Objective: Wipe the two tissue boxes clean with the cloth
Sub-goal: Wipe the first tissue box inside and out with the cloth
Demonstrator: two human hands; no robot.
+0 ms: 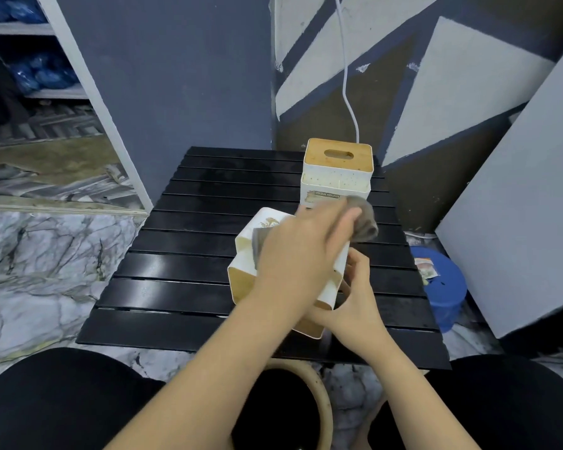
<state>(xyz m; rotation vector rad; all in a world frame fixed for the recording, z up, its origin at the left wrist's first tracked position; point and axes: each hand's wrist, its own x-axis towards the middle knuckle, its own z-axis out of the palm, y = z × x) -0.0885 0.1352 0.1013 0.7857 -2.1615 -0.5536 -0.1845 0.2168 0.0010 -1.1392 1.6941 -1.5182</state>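
Observation:
A white tissue box [246, 274] with a wooden lid lies tilted on its side near the middle of the black slatted table [182, 254]. My left hand [299, 251] presses a grey cloth [366, 219] against its upper face, and the hand is blurred. My right hand [358, 297] grips the box's near right end. A second white tissue box [337, 177] with a wooden slotted lid stands upright just behind, at the table's far right.
A blue plastic stool [442, 287] sits on the floor to the right of the table. A grey board [517, 222] leans at the right. A white cable [348, 76] hangs down the wall behind. A round dark bin [319, 391] is between my knees.

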